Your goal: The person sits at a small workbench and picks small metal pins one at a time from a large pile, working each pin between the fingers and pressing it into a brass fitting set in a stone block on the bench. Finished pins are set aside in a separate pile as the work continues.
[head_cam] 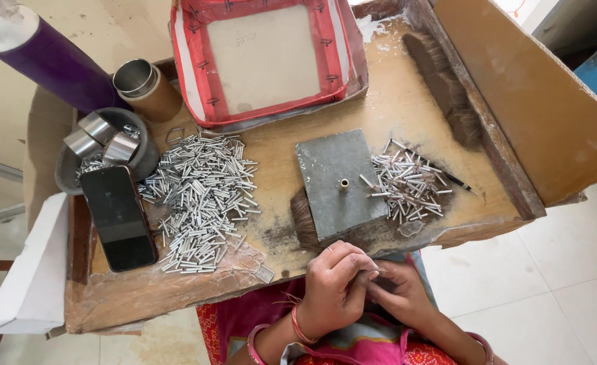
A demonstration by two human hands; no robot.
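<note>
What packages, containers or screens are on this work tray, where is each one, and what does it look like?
Black smartphone: left side, lying flat beside the metal tube pile, dark screen.
Red and white woven bag: top centre, open, square, pale inside.
Brown cardboard tube: top left, metal cap.
Purple cylinder: far top left, lying tilted.
Grey round bowl: left, holding metal rings.
White box: left edge.

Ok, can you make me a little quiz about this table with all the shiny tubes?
1. True or false: the phone lies beside the big pile of metal tubes.
2. What stands up in the middle of the grey block?
3. Which pile is bigger: A, left of the block, or B, the small pile right of it?

Key: 1 true. 2 a small tube. 3 A.
</note>
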